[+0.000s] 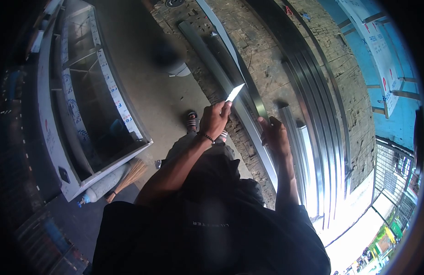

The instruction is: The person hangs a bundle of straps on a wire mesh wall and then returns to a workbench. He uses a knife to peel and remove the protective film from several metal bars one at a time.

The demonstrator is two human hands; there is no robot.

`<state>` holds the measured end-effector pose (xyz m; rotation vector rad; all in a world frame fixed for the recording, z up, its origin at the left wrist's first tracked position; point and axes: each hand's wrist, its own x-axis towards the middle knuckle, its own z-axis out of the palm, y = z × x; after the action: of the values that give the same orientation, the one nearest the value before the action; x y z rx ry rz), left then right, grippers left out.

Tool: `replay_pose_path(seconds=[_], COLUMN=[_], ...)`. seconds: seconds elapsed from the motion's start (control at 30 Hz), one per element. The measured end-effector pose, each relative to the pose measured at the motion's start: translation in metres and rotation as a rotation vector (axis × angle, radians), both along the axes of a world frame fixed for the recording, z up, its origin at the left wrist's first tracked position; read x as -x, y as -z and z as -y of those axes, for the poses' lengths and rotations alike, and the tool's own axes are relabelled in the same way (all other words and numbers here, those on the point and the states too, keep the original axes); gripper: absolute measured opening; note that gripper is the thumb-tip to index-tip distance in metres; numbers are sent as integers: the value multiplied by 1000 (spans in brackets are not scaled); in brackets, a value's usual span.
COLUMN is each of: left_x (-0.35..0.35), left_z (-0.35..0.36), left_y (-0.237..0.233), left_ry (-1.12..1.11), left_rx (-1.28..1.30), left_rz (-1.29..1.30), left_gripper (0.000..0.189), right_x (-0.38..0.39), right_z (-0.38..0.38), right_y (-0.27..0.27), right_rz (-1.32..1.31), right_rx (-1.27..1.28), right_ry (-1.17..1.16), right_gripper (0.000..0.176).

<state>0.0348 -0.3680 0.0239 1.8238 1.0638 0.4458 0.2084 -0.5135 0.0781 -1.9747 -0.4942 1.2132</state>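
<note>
A black shirt [212,238] fills the bottom of the view, and both bare forearms are stretched forward from it. A beaded bracelet [206,137] is worn on the left wrist. The left hand [215,120] is closed around the lower end of a short, bright metal strip [235,92], which is held tilted, its free end pointing up and to the right, just above the bench edge. The right hand [276,136] is laid near it, apart from the left, with its fingers bent over a long metal bar [261,153]; whether the bar is gripped or only touched cannot be told.

The bar is laid lengthwise along a rough wooden bench [267,59]. Just beside it, on the right, a stack of shiny metal rails [315,137] is laid parallel, brightly lit at its near end.

Below the left hand a sandal [191,121] is seen on the concrete floor [143,59]. To the left, a broom [129,176] is leaned at the corner of a glass-fronted metal cabinet [51,137]. Farthest off, on the right, a blue wall [358,55] is seen beyond the bench.
</note>
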Motion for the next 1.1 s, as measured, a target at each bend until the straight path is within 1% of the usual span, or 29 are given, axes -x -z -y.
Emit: replay_pose_path(seconds=[0.03,0.07,0.13,0.17,0.2,0.23,0.27,0.3,0.33,0.4,0.43,0.47,0.53,0.57,0.6,0.67,0.7,0.73,0.77,0.8,0.87,0.9,0.93,1.0,1.03,1.07,1.1], left_x=[-1,-2,-3,-6,-6,-4,0,3,5,7,8,9,14,15,16,16,13,11,7,0,-20,-33,-47,-77,-94,-110,-126], left_z=[-1,-3,-6,-8,-13,-18,-21,-28,-36,-51,-60,-68,-92,-102,-112,-131,-144,-157,-169,-181,-208,-223,-237,-252,-261,-266,-269], left_y=[0,1,5,8,11,13,9,5,1,-13,-24,-33,-34,-46,-50,-54,-53,-52,-49,-52,-60,-61,-61,-77,-78,-78,-77], left_ry=[43,40,66,18,21,-21,-64,-41,-34,34,61,81,165,228,271,368,402,484,566,602,775,832,887,1013,1091,1128,1233], left_rx=[-8,-12,14,-72,-76,-52,-22,-86,45,-1,72,71,57,18,18,-77,-80,-184,-286,-281,-461,-462,-525,-620,-689,-688,-743], left_rz=[-35,-36,-97,-108,-107,-83,-63,-19,8,28,-70,-46,-46,-114,-146,-225,-229,-240,-245,-243,-135,-159,-202,-330,-346,-329,-337], left_gripper=[42,42,36,38,38,37,36,37,36,35,34,34,34,34,34,33,33,31,29,29,27,26,30,34,41,41,44], right_x=[1,0,-1,-1,-2,-2,-1,-2,-4,-6,-7,-8,-10,-12,-14,-13,-13,-11,-9,-5,6,8,9,18,23,25,27], right_z=[1,1,3,3,3,2,3,2,1,3,3,3,3,4,5,7,6,6,3,1,-6,-7,-10,-14,-14,-14,-14], right_y=[2,6,13,13,12,12,11,10,10,13,15,15,13,17,24,30,27,23,16,11,6,15,20,26,30,36,42], right_rz=[7,6,6,6,7,7,3,16,31,21,12,10,43,41,61,73,157,237,263,253,562,618,609,710,761,752,816], right_rx=[-6,-10,-1,-2,-5,-8,-6,9,21,13,4,0,24,22,45,67,119,179,254,267,350,360,387,463,453,478,462], right_ry=[-15,-18,-42,-44,-43,-42,-40,-50,-59,-55,-57,-44,-31,-12,-24,0,-36,-72,-68,-36,-78,-35,6,25,53,83,62], right_gripper=[53,53,54,54,54,55,55,55,56,57,57,57,54,54,54,53,55,58,62,62,65,66,66,68,67,67,65])
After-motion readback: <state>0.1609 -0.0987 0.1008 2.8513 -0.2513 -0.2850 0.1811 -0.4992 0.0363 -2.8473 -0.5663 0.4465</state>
